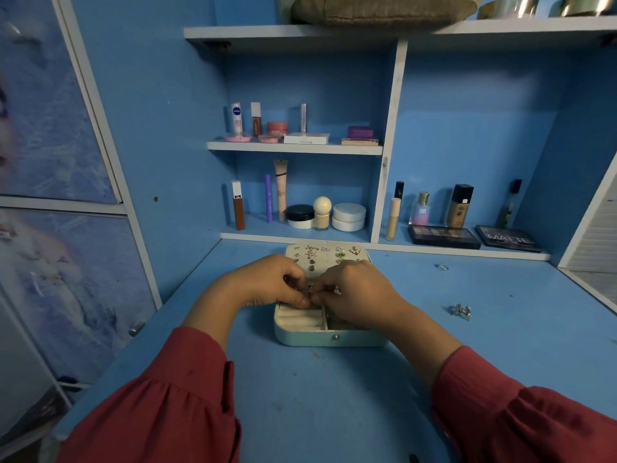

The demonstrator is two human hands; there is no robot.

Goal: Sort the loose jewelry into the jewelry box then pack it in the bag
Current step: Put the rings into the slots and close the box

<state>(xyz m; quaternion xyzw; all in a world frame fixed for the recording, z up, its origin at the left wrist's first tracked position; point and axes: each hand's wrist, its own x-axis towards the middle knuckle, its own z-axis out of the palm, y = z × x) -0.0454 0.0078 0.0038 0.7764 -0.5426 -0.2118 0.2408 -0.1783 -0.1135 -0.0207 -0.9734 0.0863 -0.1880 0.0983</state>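
My left hand (272, 282) and right hand (354, 292) meet fingertip to fingertip over the open pale-green rectangular jewelry box (329, 337), both pinched closed on a small dark piece of jewelry (310, 290) too tiny for me to identify. The pinch sits above the box's cream-lined tray, at the divider between its two compartments. Behind my hands, the box's raised lid panel (325, 253) carries rows of studs and small ornaments. To the right of the box, on the blue desktop (300, 412), a silver cluster of earrings (461, 310) lies well apart; a thin silver ring (442, 267) lies farther back. Behind the box, blue shelves (293, 148) hold cosmetics
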